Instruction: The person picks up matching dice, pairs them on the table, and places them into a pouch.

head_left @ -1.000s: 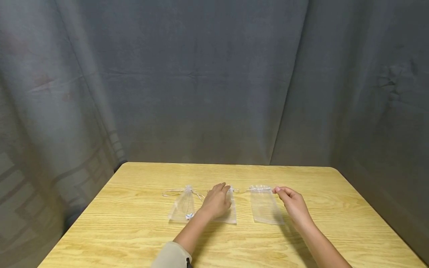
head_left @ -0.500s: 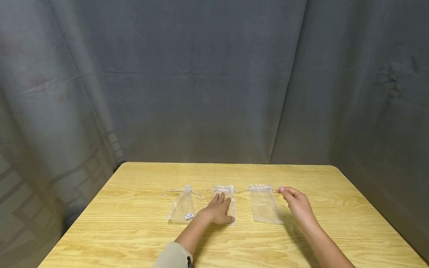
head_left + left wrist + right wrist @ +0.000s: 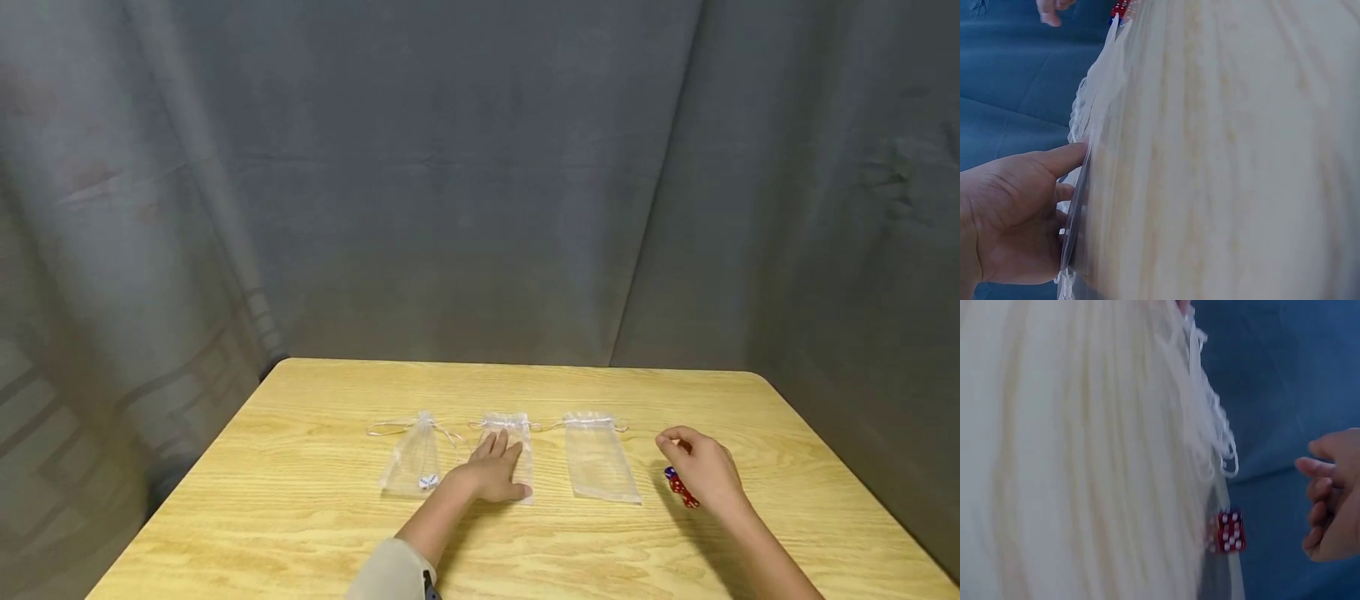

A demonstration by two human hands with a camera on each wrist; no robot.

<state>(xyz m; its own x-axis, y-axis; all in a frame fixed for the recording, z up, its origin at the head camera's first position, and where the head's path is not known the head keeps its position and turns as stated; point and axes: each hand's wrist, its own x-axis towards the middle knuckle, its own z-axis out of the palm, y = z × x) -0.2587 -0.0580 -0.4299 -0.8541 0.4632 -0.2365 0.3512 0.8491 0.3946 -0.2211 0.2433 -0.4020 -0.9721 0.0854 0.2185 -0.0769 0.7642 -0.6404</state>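
Three sheer white drawstring bags lie in a row on a wood-grained surface (image 3: 300, 533), their mouths toward the far edge. The left grip (a bare hand) (image 3: 491, 479) rests palm down on the middle bag (image 3: 524, 467), fingers spread toward its mouth and thumb out to the side near its lower edge; it is released, pressing without clasping. The right grip (image 3: 705, 471) is raised to the right of the right-hand bag (image 3: 600, 462), well apart from its drawstring loop (image 3: 622, 428). Its fingers are loosely bent and, as the right wrist view shows, grasp nothing.

On the surface near this hand, and partly hidden by it in the head view, lie several red dice (image 3: 683, 492) with a blue die (image 3: 671, 472) beside them; their exact number cannot be told. The right-hand bag lies flat, its mouth spread wide. The left-hand bag (image 3: 408, 467) has its neck gathered and contains white dice (image 3: 428, 482) (seen through the mesh) at its lower right corner. A pale sleeve (image 3: 390, 573) covers the left forearm. Grey curtains (image 3: 450, 208) hang behind the surface.
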